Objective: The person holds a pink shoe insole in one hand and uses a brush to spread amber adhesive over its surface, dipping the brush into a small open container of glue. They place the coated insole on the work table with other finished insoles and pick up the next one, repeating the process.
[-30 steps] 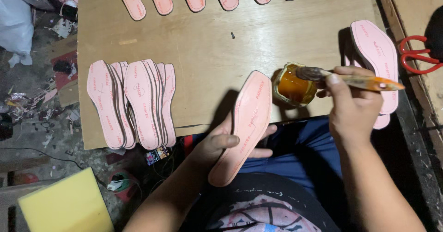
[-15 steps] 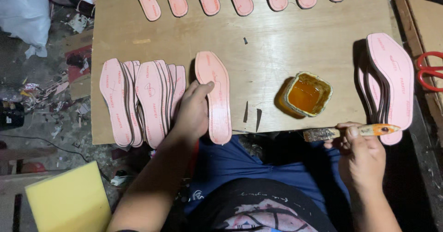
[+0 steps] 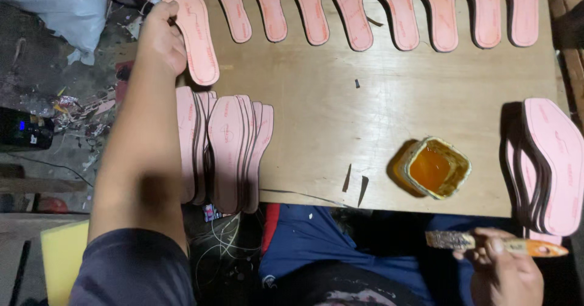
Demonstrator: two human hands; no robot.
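My left hand (image 3: pixel 161 38) grips a pink insole (image 3: pixel 193 32) by its left edge at the far left of the wooden board (image 3: pixel 377 117), closing the row of insoles (image 3: pixel 377 8). It looks light, thin and bendy, so an edge pinch near mid-length suits it. My right hand (image 3: pixel 505 272) is closed around a brush (image 3: pixel 496 244), near the glue tin (image 3: pixel 435 169).
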